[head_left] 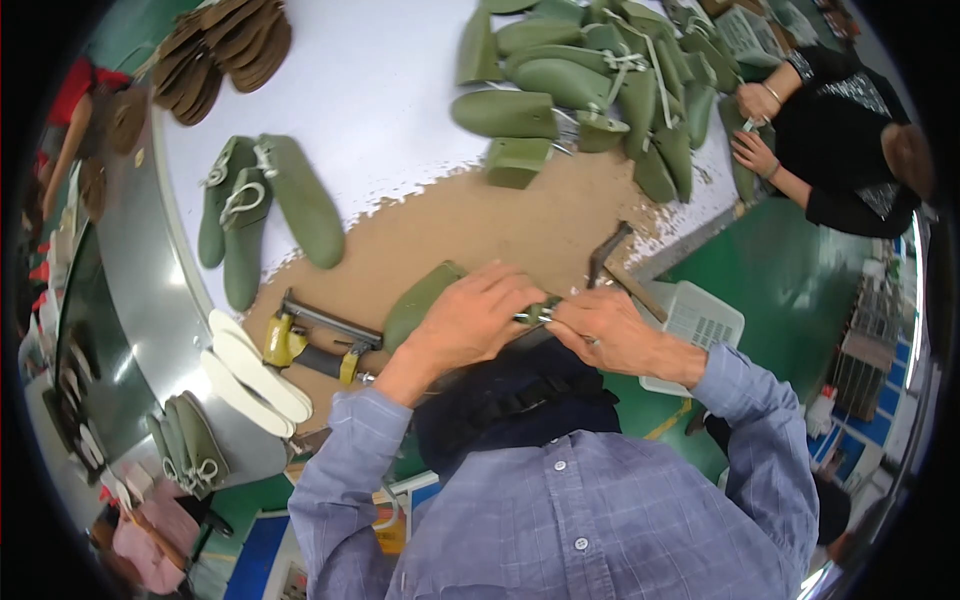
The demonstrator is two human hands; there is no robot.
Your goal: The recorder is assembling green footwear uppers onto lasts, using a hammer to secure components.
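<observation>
Left hand [472, 318] and right hand [607, 330] both clamped on green shoe last [425, 297] at table edge [672, 250], hammer [618, 268] close behind.

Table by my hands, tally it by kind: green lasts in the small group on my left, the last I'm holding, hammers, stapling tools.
Green lasts, left group: 3
Held green last: 1
Hammer: 1
Yellow-and-black tool: 1
Total: 6
</observation>
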